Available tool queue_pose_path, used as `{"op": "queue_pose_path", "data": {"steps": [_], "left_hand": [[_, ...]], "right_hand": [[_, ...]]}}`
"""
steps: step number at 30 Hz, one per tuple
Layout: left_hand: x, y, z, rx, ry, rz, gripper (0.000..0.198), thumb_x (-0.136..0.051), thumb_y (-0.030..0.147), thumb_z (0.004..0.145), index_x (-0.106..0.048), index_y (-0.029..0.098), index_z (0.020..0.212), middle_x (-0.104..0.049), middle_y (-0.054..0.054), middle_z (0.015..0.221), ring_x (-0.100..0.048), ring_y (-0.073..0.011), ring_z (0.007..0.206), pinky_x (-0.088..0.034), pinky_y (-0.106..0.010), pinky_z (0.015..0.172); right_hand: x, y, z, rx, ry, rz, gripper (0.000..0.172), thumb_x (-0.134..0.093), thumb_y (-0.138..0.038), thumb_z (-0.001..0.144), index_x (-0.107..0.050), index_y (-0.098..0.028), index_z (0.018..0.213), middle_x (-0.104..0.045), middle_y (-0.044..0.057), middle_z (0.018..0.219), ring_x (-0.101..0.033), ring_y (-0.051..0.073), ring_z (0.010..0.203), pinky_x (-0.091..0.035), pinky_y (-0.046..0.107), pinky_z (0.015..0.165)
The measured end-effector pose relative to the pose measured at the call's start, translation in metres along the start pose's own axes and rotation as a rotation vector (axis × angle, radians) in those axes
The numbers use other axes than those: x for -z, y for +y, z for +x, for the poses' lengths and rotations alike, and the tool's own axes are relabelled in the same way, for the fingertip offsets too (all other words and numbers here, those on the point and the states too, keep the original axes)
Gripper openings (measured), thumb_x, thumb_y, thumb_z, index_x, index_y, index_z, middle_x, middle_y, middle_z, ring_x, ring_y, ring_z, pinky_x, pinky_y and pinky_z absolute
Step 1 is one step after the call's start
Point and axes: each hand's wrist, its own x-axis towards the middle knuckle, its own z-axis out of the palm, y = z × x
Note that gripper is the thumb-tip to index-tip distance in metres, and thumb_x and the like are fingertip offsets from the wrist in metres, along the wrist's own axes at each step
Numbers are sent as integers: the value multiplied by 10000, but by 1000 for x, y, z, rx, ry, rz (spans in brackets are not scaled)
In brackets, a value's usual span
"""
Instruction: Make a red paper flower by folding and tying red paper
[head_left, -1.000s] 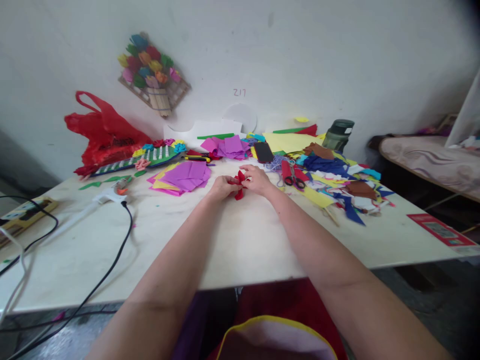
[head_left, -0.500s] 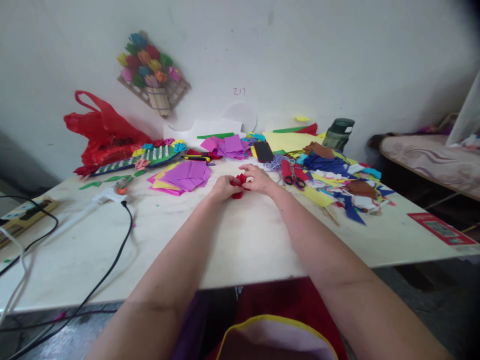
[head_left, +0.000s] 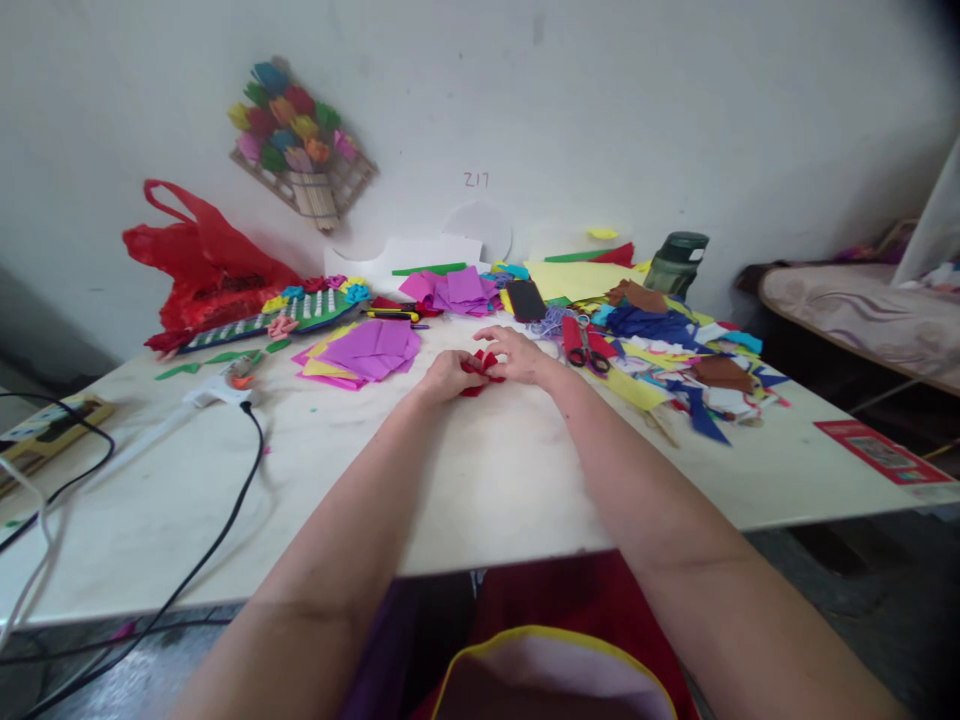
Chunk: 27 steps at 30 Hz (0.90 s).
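Both hands meet over a small red folded paper [head_left: 475, 388], gathered into petal-like points, above the middle of the white table [head_left: 510, 480]. My left hand [head_left: 448, 374] pinches its left side between thumb and fingers. From the right, my right hand [head_left: 517, 356] grips the paper's other edge with thumb and forefinger, the remaining fingers curved over it. The fingers cover part of the paper. A stack of purple, yellow and pink paper sheets [head_left: 367, 350] lies left of my left hand. Black-handled scissors [head_left: 589, 348] rest on red paper to the right.
Paper scraps [head_left: 675, 350] are heaped at right near a dark green bottle [head_left: 676, 265]. A phone [head_left: 526, 300] lies at the back. Left are a red plastic bag [head_left: 202, 260], a glue gun [head_left: 217, 388] with its black cable [head_left: 240, 510], and a board with paper flowers [head_left: 300, 318].
The red paper has turned slightly between my fingers and shows more spread points. Both hands stay in nearly the same place, and the view has shifted a little.
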Motion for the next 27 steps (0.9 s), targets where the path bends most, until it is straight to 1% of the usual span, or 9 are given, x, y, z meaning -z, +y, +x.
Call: {"op": "queue_pose_path", "data": {"steps": [2, 5, 9, 14, 18, 21, 23, 25, 27], "left_hand": [[0, 0, 0, 10, 11, 3, 184, -656, 224, 578, -622, 120, 726, -596, -10, 543, -527, -97, 488, -389, -201, 480], [0, 1, 0, 36, 56, -8, 177, -669, 219, 566, -620, 115, 700, -582, -7, 524, -501, -88, 462, -377, -204, 468], [1, 4, -2, 61, 109, -91, 198, -691, 218, 534, -621, 104, 680, -556, -2, 490, -473, -83, 438, -355, -208, 448], [2, 6, -4, 73, 100, -231, 137, -644, 190, 531, -599, 104, 627, -487, 25, 429, -400, -59, 386, -295, -205, 412], [2, 7, -4, 73, 110, -272, 82, -603, 163, 534, -574, 114, 593, -464, 34, 412, -360, -48, 364, -257, -207, 396], [1, 8, -5, 107, 124, -295, 80, -596, 150, 531, -578, 114, 601, -459, 36, 404, -368, -54, 363, -269, -208, 397], [0, 8, -4, 124, 142, -290, 93, -602, 156, 532, -586, 115, 615, -460, 38, 405, -386, -62, 370, -296, -210, 408], [-2, 5, -2, 121, 173, -242, 129, -613, 176, 537, -608, 115, 650, -482, 34, 426, -411, -71, 387, -323, -212, 424], [-2, 1, 0, 85, 225, -157, 184, -627, 194, 536, -634, 117, 703, -530, 20, 485, -445, -78, 425, -350, -210, 451]], "right_hand": [[-3, 1, 1, -7, 23, 11, 76, -616, -185, 649, -655, -199, 713, -534, 40, 1187, -496, 223, 1076, -389, 390, 924], [-9, -2, 4, -63, 61, 12, 81, -599, -167, 653, -652, -185, 711, -559, 57, 1137, -522, 214, 1032, -408, 361, 904], [-12, -8, 8, -143, 100, 13, 69, -587, -158, 656, -645, -181, 685, -581, 63, 1095, -534, 220, 997, -411, 367, 890], [-15, -13, 10, -166, 184, 10, 68, -582, -149, 662, -641, -181, 655, -598, 71, 1060, -514, 236, 992, -384, 407, 897], [-17, -18, 11, -193, 234, 6, 72, -588, -147, 661, -640, -185, 630, -620, 62, 1031, -521, 233, 964, -379, 421, 896], [-19, -19, 12, -244, 235, 48, 72, -592, -157, 663, -648, -197, 641, -636, 48, 1000, -535, 223, 946, -396, 412, 888], [-22, -18, 12, -304, 234, 102, 75, -595, -155, 658, -654, -202, 661, -644, 40, 986, -546, 214, 945, -417, 391, 872], [-26, -16, 12, -371, 235, 172, 89, -599, -158, 651, -660, -204, 694, -648, 28, 980, -567, 199, 919, -445, 360, 836], [-30, -14, 12, -407, 244, 222, 119, -598, -173, 655, -668, -212, 743, -647, 18, 994, -588, 182, 877, -466, 333, 800]]}}
